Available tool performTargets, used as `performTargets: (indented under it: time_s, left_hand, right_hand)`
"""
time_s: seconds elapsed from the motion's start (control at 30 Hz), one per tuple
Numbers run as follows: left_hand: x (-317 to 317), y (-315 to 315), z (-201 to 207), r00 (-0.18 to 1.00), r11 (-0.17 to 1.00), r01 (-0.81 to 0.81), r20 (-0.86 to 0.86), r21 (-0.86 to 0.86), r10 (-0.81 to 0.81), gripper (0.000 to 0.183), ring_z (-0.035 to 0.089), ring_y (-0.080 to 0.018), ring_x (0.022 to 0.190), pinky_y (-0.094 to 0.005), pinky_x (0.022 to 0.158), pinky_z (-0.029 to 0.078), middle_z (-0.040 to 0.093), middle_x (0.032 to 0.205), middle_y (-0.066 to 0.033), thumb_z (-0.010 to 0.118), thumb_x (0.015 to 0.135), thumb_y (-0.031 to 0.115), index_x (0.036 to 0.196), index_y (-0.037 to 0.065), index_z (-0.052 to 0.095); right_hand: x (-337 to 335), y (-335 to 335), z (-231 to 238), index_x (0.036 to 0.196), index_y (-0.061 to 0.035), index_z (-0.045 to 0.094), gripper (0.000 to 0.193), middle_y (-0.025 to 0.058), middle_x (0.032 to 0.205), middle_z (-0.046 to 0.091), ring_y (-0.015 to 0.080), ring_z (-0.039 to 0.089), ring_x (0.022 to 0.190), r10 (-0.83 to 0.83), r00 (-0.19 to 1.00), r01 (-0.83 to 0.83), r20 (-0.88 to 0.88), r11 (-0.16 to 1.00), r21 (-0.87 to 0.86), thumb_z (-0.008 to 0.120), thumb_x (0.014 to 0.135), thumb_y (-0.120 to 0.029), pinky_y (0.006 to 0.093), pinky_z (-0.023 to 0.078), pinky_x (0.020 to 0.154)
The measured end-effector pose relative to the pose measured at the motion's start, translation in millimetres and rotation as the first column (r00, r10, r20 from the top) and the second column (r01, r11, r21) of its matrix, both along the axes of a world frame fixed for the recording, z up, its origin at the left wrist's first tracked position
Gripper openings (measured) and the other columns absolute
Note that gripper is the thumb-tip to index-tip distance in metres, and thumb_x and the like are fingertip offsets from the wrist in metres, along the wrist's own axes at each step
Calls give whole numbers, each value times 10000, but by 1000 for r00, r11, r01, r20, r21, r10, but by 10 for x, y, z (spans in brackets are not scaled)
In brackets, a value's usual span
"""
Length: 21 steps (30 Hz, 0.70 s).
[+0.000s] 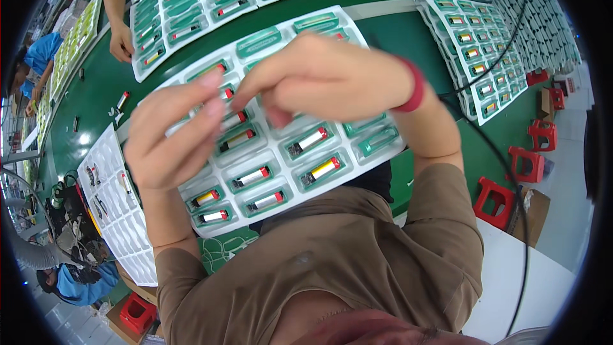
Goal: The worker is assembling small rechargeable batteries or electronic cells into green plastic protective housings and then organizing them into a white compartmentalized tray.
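A white moulded tray lies tilted in front of me, its pockets backed in green. Many pockets hold a small cylinder with a red end, a white or yellow body and a dark other end, such as the yellow one and the white one. Over its left part hovers my left hand, fingers pointing right and smeared by motion. My right hand reaches in from the right, curled, its blurred fingertips close to the left ones. Whether either hand holds anything does not show.
Filled trays lie on the green table at the far side and right. Another person's hand rests by the far tray. A white tray is at left. A black cable hangs at right, near red stools.
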<state>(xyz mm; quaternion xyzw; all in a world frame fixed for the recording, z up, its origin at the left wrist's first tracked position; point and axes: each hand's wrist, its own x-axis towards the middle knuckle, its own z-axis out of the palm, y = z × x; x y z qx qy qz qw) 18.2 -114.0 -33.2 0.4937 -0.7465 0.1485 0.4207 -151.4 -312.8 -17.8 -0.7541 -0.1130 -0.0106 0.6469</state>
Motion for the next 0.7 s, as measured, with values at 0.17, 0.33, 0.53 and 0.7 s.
performTargets:
  time_s: [0.17, 0.33, 0.53, 0.7]
  left_hand:
    - [108, 12, 26, 969, 979, 109, -203, -173, -144, 188, 694, -310, 817, -356, 694, 572, 657, 1132, -258, 643, 773, -124, 923, -12, 624]
    - [242, 147, 105, 950, 984, 99, -279, -150, -139, 201, 688, -299, 840, -374, 715, 560, 678, 1082, -243, 642, 783, -102, 951, 9, 648]
    - [222, 156, 203, 969, 978, 200, -157, 54, -190, 288, 685, -291, 914, -381, 760, 548, 709, 1118, -180, 700, 855, 84, 1133, 10, 681]
    - [180, 224, 185, 973, 995, 81, -222, 59, -66, 475, 659, -290, 1054, -366, 798, 551, 662, 1264, -164, 688, 912, 196, 1343, 15, 605]
  right_hand:
    - [-610, -435, -138, 983, 14, 685, 169, 158, 841, 652, 325, 648, 762, -96, 989, 144, 111, 777, -613, 586, 853, -30, 398, 528, 705]
    - [-842, -340, -562, 935, 2, 671, 137, 141, 905, 605, 333, 620, 894, -251, 952, 285, 174, 526, -801, 660, 799, -5, 420, 511, 791]
    - [-775, -268, -375, 858, 11, 624, 131, 172, 966, 561, 372, 566, 951, -328, 933, 321, 149, 572, -755, 711, 761, 13, 406, 478, 882]
    - [-308, -93, -99, 1075, -6, 604, 230, 72, 1081, 582, 193, 576, 1060, -327, 942, 336, 80, 921, -194, 664, 854, 12, 370, 464, 946]
